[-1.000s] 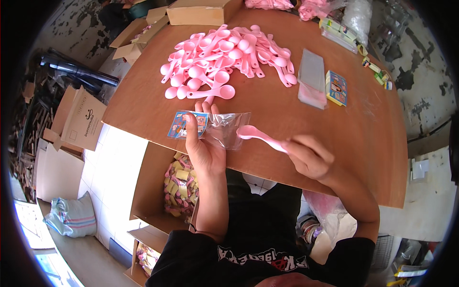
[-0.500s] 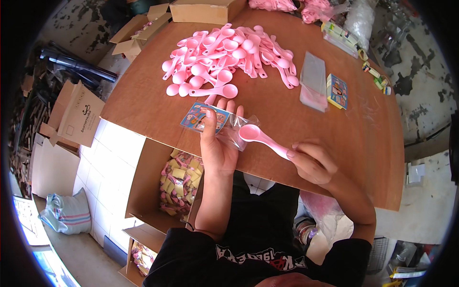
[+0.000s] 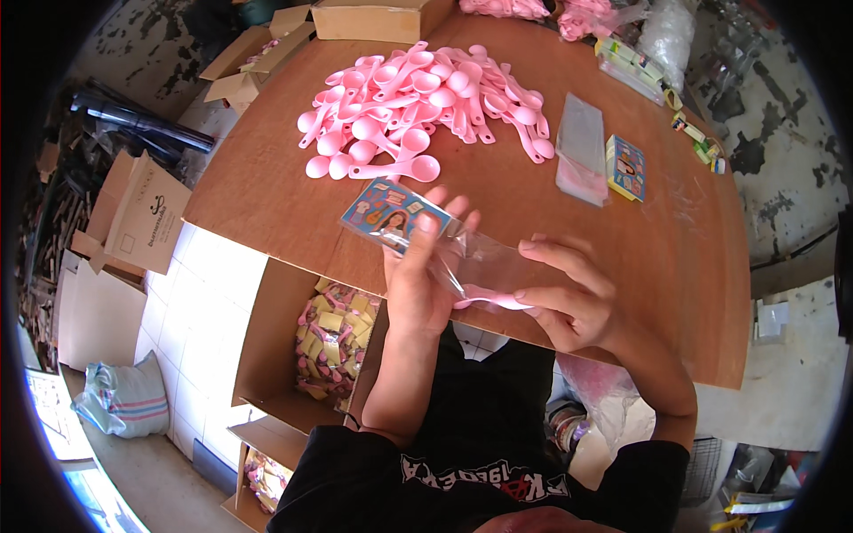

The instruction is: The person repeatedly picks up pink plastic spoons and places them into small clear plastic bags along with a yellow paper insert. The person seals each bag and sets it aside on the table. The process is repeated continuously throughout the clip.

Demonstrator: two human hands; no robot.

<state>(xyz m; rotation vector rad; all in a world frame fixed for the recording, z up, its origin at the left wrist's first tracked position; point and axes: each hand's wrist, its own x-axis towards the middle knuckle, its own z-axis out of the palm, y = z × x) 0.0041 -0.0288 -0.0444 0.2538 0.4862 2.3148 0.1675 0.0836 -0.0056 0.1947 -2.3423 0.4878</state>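
My left hand (image 3: 425, 266) is closed on a clear plastic bag (image 3: 484, 259), its thumb pressing a blue printed card (image 3: 391, 216) that lies in or against the bag's far-left end. The bag's other end stretches right, toward my right hand (image 3: 573, 302). Between the fingers of that hand is a pink measuring spoon (image 3: 498, 299), its bowl end pointing left at the bag. Whether the bowl is inside the bag or just beneath it, I cannot tell. A large pile of pink spoons (image 3: 426, 93) lies on the table beyond my hands.
On the brown table (image 3: 267, 213), a stack of clear bags (image 3: 579, 147) lies beside a stack of printed cards (image 3: 625, 169). Below the table's left edge stands an open carton (image 3: 267, 342) of packed spoons. Another cardboard box (image 3: 378, 19) sits at the far edge.
My right hand has brought the spoon left and lower, its bowl turned edge-on by the bag. The bag now stretches out between my hands, and the card has tilted.
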